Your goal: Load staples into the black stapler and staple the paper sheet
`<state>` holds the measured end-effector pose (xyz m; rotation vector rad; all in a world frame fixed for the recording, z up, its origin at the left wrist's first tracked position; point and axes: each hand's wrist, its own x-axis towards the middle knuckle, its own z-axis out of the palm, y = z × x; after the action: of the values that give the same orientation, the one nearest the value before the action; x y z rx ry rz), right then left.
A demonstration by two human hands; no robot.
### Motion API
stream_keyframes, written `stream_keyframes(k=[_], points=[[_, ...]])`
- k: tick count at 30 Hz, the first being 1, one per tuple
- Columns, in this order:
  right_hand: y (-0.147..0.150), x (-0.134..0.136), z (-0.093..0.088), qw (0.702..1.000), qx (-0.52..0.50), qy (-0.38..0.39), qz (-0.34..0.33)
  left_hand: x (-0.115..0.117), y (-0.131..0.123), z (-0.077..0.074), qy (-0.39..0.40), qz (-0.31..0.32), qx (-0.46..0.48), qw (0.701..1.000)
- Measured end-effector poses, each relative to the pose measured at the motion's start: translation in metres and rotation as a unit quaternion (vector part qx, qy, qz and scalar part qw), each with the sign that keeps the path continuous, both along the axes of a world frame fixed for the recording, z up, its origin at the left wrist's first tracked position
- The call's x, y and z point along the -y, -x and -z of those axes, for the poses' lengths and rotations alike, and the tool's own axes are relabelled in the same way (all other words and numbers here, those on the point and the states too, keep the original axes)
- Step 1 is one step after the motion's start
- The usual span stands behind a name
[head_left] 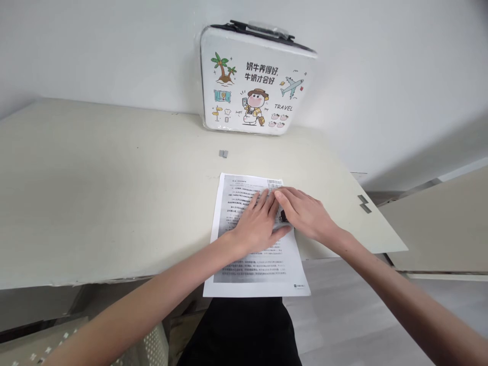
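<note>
A printed sheet of paper [259, 274] lies on the white table, its lower part reaching past the front edge. My left hand [257, 223] rests flat on the print with its fingers stretched out and the thumb pointing right. Beside it, my right hand [307, 211] is curled at the sheet's right edge, its thumb close to the left fingertips. Under the right palm shows part of a small black object [283, 216]; the fingers cover most of it, and I cannot tell its kind.
A white cartoon-printed case [257, 81] with a black handle stands against the wall at the back of the table [114, 193]. Small grey pieces [223, 153] lie in front of it, with others near the right corner. A perforated chair [156, 343] is below left.
</note>
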<state>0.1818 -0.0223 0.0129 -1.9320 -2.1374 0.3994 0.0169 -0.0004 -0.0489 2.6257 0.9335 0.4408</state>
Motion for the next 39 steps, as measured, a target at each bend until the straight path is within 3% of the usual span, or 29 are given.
stream_keyframes(k=[11,17,21,24,27,32,36,39], points=[[0.009,-0.003,0.021,0.985,0.157,-0.068,-0.015,0.004,-0.001,0.007,-0.031,-0.006,-0.018,0.999],[0.015,-0.005,0.021,0.981,0.180,-0.074,-0.027,0.002,-0.002,0.005,-0.034,-0.008,-0.043,0.998],[0.015,-0.004,0.012,0.991,0.122,-0.054,-0.023,0.002,0.004,-0.003,-0.016,-0.004,-0.042,0.999],[0.003,0.008,0.001,0.998,-0.003,-0.060,0.003,0.008,0.030,-0.013,0.005,0.000,-0.044,0.999],[-0.020,0.031,0.000,0.993,-0.083,-0.084,-0.010,0.017,0.074,-0.021,-0.002,-0.026,-0.049,0.998],[-0.065,0.061,0.028,0.991,-0.094,-0.094,-0.035,0.032,0.140,-0.026,-0.016,-0.055,-0.074,0.996],[-0.086,0.061,0.051,0.986,-0.123,-0.114,0.009,0.038,0.156,-0.027,-0.021,-0.065,-0.095,0.993],[-0.093,0.058,0.058,0.982,-0.148,-0.109,0.039,0.040,0.160,-0.027,-0.018,-0.076,-0.098,0.992]])
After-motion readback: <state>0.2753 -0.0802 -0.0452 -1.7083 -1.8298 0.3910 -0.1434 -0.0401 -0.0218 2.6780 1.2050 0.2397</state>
